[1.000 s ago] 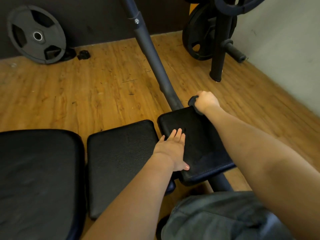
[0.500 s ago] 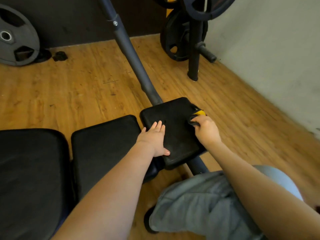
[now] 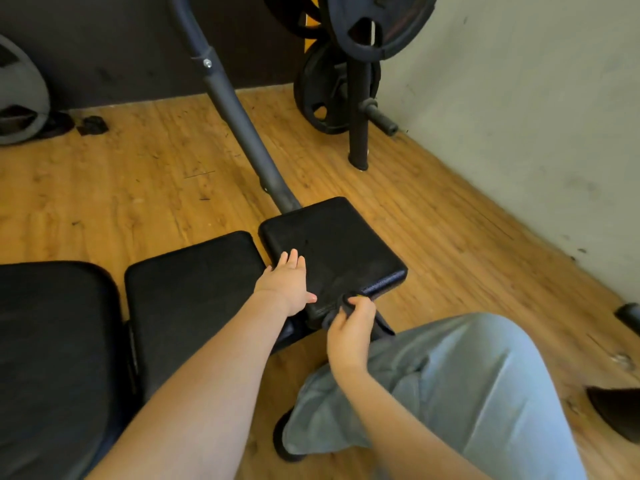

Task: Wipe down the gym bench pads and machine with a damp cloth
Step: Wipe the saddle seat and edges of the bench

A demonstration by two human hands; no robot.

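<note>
We have the gym bench (image 3: pixel 194 289) laid out as three black pads across the lower frame: a large one at nine o'clock, a middle one, and the small end pad (image 3: pixel 332 251) near centre, where the machine's dark frame tube (image 3: pixel 242 129) rises toward twelve o'clock. The step in hand appears to be wiping that end pad, with the stroke now at its near edge. Our left hand (image 3: pixel 287 282) lies flat and open on the pad's near-left corner, fingers straight, bracing it. Our right hand (image 3: pixel 349 330) grips the dark cloth (image 3: pixel 341 304), bunched at the pad's six o'clock edge. To do this well, we should spread the cloth flatter so more of it meets the textured vinyl, overlap each pass, and carry the stroke over the rounded lip. The braced corner needs wiping too.
</note>
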